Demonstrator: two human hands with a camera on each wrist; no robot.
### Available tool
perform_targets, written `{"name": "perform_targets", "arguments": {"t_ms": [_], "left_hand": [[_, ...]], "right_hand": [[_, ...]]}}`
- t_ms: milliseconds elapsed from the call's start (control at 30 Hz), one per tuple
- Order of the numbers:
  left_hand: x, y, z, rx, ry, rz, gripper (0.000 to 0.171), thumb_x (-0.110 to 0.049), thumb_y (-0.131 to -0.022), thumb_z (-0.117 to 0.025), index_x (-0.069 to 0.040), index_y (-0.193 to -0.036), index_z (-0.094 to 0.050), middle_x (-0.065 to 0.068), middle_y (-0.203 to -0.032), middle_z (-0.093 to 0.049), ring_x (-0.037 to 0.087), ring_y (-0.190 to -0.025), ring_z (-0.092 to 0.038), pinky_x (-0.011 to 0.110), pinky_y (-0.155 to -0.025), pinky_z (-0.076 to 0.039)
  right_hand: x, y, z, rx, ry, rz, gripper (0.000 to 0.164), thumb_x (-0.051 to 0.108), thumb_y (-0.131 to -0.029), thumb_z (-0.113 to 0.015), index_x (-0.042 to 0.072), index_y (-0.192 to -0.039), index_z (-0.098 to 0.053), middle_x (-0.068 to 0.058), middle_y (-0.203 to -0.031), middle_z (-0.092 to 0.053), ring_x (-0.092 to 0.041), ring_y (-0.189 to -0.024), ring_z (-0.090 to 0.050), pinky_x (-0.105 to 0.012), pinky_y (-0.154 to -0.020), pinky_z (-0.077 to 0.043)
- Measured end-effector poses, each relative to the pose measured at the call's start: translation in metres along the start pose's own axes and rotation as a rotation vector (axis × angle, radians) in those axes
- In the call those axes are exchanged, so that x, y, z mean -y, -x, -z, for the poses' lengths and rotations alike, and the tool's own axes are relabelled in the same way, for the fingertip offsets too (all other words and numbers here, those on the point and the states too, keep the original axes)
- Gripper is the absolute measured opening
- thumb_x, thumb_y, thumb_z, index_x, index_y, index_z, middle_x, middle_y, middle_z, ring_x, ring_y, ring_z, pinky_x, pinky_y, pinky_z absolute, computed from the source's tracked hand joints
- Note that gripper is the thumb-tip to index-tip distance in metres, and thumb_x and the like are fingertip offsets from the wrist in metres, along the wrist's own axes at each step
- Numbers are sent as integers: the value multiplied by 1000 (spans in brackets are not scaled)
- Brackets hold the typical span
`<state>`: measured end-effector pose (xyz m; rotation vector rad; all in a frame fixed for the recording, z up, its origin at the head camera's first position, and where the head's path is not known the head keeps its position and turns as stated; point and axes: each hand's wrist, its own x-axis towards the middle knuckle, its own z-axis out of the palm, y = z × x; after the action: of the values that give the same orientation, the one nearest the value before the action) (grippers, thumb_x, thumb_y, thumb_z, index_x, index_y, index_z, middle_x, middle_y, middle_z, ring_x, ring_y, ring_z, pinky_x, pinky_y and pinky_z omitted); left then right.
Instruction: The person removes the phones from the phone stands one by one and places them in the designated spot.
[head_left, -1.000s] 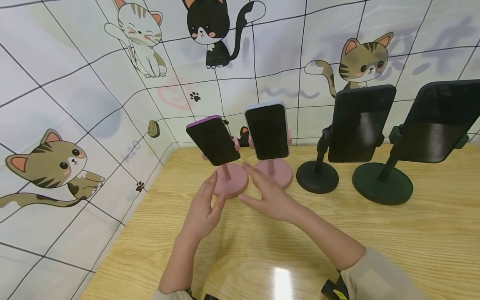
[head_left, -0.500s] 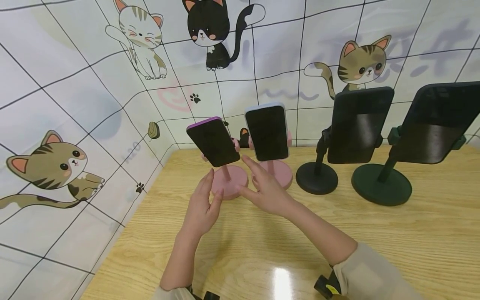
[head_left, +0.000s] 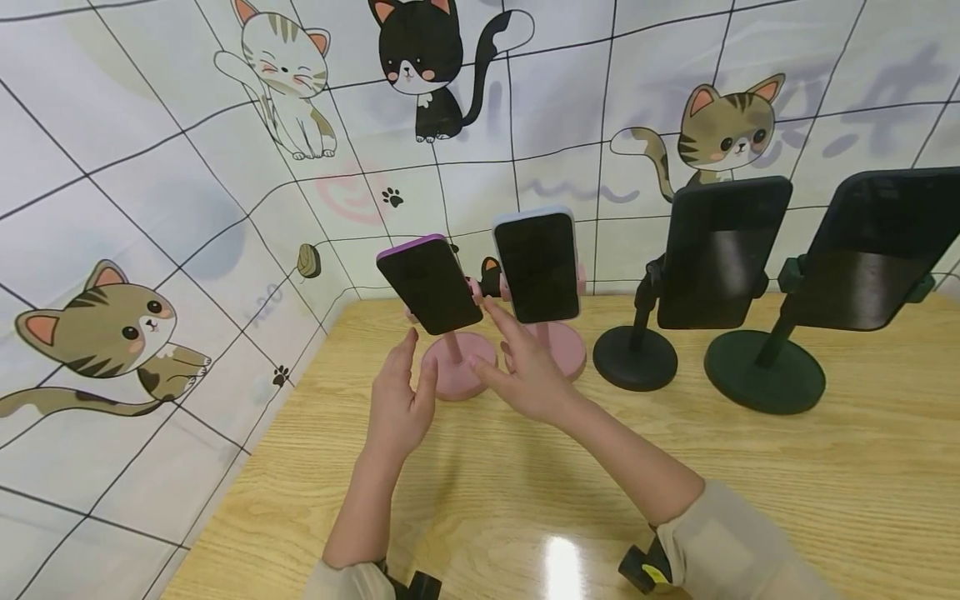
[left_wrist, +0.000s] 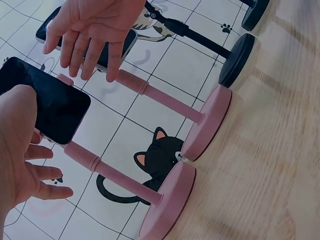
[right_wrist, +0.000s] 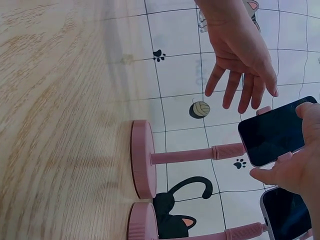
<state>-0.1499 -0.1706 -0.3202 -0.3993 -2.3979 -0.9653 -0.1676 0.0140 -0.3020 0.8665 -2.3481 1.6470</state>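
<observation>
So, both hands are up around the leftmost phone, neither one gripping anything. The left hand (head_left: 402, 404) is on its left, fingers loosely extended and thumb held apart. The right hand (head_left: 528, 375) is on the other side, fingers spread, with the index fingertip right by the phone's lower right corner. Can't tell if it's actually touching.

The purple-edged phone (head_left: 430, 285) sits tilted in the clamp of a pink stand (head_left: 453, 379), at the left end of a row on the wooden bench (head_left: 480, 508). Just beside it there's a pale blue-edged phone (head_left: 537, 267) on a second pink stand (head_left: 566, 346), partly behind the right hand. Further right comes a big black phone (head_left: 722, 250) on a black stand (head_left: 636, 358), then another dark phone (head_left: 873, 250) on a dark green stand (head_left: 765, 372), cut off by the edge of the head view. Behind everything is a white wall (head_left: 555, 108) with grid lines and cartoon cats.
</observation>
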Motion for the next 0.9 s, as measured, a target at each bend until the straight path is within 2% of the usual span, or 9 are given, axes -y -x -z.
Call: {"name": "perform_targets", "arguments": {"t_ms": [200,333,567,833,900], "left_hand": [[-1,-3,-2,-58,32,36,45,-20,-94,-44,10,-127,-43,24,-125,-49,35,-112,-50,49,-80,-47],[0,-7,-3,-103,36,27,42,-17,-93,-46,11,-124,-46,24,-122,-51,37,-108,-53,49,-78,-48],[1,-15,-4,-123,67,52,42,-16,-93,-47,8,-127,-44,22,-123,-51,36,-108,-53,48,-78,-48],[3,-25,-3,-150,123,78,41,-15,-92,-48,8,-126,-45,21,-124,-51,36,-108,-53,47,-77,-49],[4,-27,-2,-160,138,84,41,-13,-92,-49,9,-127,-45,21,-123,-52,36,-107,-54,46,-76,-50]], "right_hand": [[1,-1,0,-31,6,-28,69,16,-87,-59,5,-143,-20,-7,-147,-22,-24,-133,-24,-47,-101,-29],[2,-3,-1,-54,0,-41,69,17,-86,-59,4,-143,-21,-5,-146,-25,-23,-133,-25,-44,-102,-29],[3,-8,-4,-84,4,-48,66,18,-87,-57,4,-142,-23,-8,-143,-32,-25,-131,-29,-46,-100,-32],[6,-17,-4,-79,15,-67,67,19,-87,-56,0,-141,-21,-11,-144,-30,-21,-130,-30,-42,-102,-31],[8,-19,-4,-69,11,-72,67,19,-87,-56,1,-142,-20,-11,-143,-31,-19,-107,-53,-37,-90,-43]]}}
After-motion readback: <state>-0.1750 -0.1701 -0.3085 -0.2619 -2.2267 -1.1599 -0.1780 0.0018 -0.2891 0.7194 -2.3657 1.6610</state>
